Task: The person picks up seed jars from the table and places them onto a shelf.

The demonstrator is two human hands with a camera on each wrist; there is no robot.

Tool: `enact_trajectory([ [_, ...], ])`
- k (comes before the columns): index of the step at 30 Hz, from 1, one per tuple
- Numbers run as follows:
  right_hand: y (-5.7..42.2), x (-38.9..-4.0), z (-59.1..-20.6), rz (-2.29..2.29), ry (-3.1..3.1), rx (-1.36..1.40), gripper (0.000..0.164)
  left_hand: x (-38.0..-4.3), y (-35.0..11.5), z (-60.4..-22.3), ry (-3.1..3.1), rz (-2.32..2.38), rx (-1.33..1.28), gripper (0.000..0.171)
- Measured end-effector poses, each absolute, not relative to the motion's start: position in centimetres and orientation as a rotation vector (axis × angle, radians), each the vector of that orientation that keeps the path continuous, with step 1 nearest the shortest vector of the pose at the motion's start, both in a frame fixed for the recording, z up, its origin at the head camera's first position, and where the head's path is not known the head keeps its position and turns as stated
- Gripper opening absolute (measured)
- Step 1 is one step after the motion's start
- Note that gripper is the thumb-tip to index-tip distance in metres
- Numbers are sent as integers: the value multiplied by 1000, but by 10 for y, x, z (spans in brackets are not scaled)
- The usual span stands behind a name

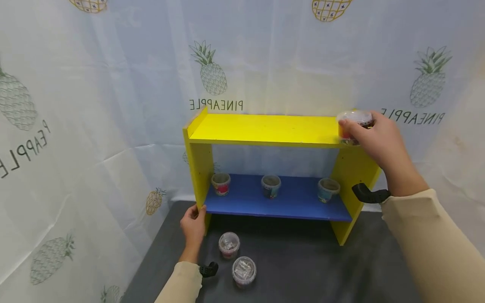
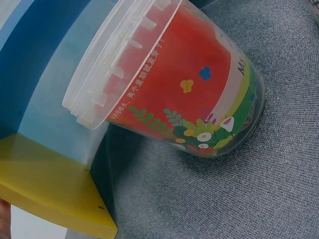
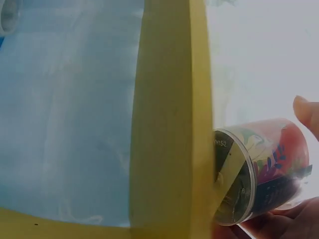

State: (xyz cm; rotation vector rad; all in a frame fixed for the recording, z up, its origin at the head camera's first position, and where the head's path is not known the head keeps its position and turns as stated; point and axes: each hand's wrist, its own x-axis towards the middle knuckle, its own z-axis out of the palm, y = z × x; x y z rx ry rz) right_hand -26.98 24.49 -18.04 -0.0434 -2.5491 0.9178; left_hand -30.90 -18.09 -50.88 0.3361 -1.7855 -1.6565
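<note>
My right hand (image 1: 386,145) holds a lidded plastic cup (image 1: 355,128) with a red printed side at the right end of the yellow top shelf (image 1: 265,129). In the right wrist view, the cup's base (image 3: 233,181) shows beside the yellow board. My left hand (image 1: 193,229) grips the lower front edge of the yellow left side panel (image 1: 197,172). On the dark table beside that hand stand two lidded cups, a nearer one (image 1: 244,271) and a farther one (image 1: 229,245). The left wrist view shows one red printed cup (image 2: 184,84) close up.
Three cups stand on the blue lower shelf (image 1: 246,204): a red one (image 1: 221,184) at left, a bluish one (image 1: 270,186) in the middle, another (image 1: 328,190) at right. A pineapple-print curtain (image 1: 265,63) hangs behind the rack and along the left. The dark table (image 1: 295,261) extends in front.
</note>
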Motion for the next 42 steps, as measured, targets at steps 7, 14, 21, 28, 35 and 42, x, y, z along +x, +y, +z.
enact_trajectory([
  [7, 251, -310, -175, 1003, -2604, -184, 109, -309, -180, -506, -1796, -1631, 348, 35],
  [14, 255, -337, -169, 1062, -2654, -197, 107, -311, -179, -507, -1771, -1651, 342, 33],
  [21, 252, -337, -169, 1104, -2633, -216, 110, -311, -179, -508, -1764, -1659, 318, 35],
  [28, 253, -332, -175, 1071, -2603, -244, 115, -309, -179, -507, -1772, -1648, 314, 33],
  [35, 248, -326, -184, 1093, -2449, -190, 112, -306, -180, -505, -1779, -1642, 332, 32],
  [42, 228, -297, -236, 1051, -1874, 71, 74, -304, -181, -503, -1803, -1647, 343, 32],
])
